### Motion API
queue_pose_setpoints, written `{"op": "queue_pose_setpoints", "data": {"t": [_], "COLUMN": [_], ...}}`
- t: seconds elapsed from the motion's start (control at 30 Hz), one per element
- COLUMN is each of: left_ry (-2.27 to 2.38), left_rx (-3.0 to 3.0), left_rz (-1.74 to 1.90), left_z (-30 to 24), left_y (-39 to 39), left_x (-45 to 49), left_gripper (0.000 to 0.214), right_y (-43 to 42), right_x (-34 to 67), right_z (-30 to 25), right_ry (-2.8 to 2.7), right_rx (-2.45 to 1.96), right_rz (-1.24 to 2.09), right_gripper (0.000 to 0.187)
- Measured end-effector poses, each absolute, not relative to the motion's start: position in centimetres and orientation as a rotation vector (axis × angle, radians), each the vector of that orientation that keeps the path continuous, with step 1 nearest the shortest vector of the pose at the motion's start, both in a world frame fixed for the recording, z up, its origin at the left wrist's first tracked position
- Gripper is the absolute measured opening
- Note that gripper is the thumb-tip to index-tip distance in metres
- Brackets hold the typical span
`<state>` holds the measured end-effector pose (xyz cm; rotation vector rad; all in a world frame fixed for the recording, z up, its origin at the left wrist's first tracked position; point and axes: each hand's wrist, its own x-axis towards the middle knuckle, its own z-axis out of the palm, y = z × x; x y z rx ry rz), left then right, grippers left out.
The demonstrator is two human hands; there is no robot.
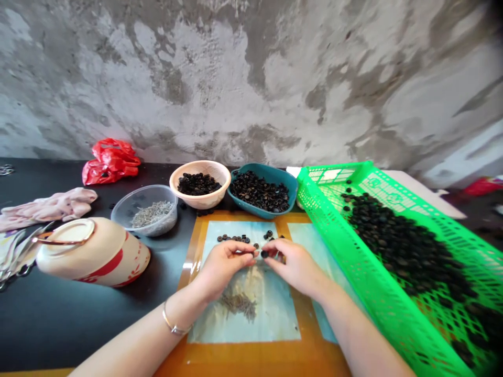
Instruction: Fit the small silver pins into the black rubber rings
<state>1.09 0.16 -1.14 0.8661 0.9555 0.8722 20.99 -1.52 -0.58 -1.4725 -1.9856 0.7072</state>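
Observation:
My left hand point(223, 268) and my right hand point(294, 266) meet at the fingertips above a pale blue sheet point(251, 324) lying on an amber-edged board point(243, 356). A small black ring-shaped piece point(264, 254) sits at my right fingertips. My left fingers are pinched together, and whatever lies between them is hidden. Just beyond both hands lies a loose row of black pieces point(234, 239). A small tuft of dry fibres point(238, 305) lies on the sheet below my hands.
A bright green plastic basket point(377, 251) heaped with black pieces stands on the right. Beyond the sheet are a cream bowl point(200, 201), a teal dish point(271, 178) and a clear bowl point(143, 207). A tipped patterned bowl point(94, 252), pink cloth and red bag lie left.

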Motion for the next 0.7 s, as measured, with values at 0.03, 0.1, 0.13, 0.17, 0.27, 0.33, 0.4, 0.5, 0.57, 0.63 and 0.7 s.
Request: {"op": "queue_pose_setpoints", "data": {"t": [0.03, 0.1, 0.13, 0.17, 0.27, 0.33, 0.4, 0.5, 0.57, 0.63, 0.7], "left_ry": [0.949, 0.935, 0.929, 0.920, 0.889, 0.878, 0.873, 0.875, 0.885, 0.888, 0.882], "left_rx": [0.857, 0.857, 0.864, 0.872, 0.851, 0.816, 0.797, 0.828, 0.868, 0.904, 0.924], "left_rz": [0.878, 0.886, 0.887, 0.888, 0.925, 0.962, 0.980, 0.979, 0.979, 0.984, 0.998], "left_z": [-1.2, -1.4, -1.4, -1.4, -1.0, -0.7, -0.6, -0.6, -0.6, -0.7, -0.7], "left_y": [0.1, 0.0, -0.1, -0.2, -0.3, -0.2, -0.2, -0.1, -0.2, -0.3, -0.4], "left_x": [1.1, 1.2, 1.2, 1.2, 1.2, 1.1, 1.0, 0.9, 1.0, 1.0, 1.0], "left_gripper": [0.036, 0.036, 0.036, 0.035, 0.033, 0.034, 0.034, 0.031, 0.027, 0.024, 0.022], "right_y": [-1.7, -1.8, -1.8, -1.8, -1.9, -2.1, -2.1, -2.3, -2.3, -2.4, -2.5], "right_x": [20.6, 20.1, 20.0, 19.9, 19.8, 19.7, 19.7, 19.5, 19.4, 19.3, 19.3], "right_z": [-0.7, -0.8, -0.8, -0.8, -0.7, -0.6, -0.5, -0.3, -0.2, -0.2, -0.3], "right_ry": [-1.984, -1.964, -1.950, -1.934, -1.868, -1.817, -1.777, -1.762, -1.771, -1.787, -1.805], "right_rx": [-1.435, -1.374, -1.347, -1.320, -1.260, -1.251, -1.264, -1.267, -1.244, -1.202, -1.151], "right_rz": [0.696, 0.686, 0.685, 0.684, 0.691, 0.692, 0.679, 0.643, 0.614, 0.576, 0.533], "right_gripper": [0.017, 0.016, 0.016, 0.016, 0.017, 0.019, 0.020, 0.019, 0.016, 0.015, 0.016]}}
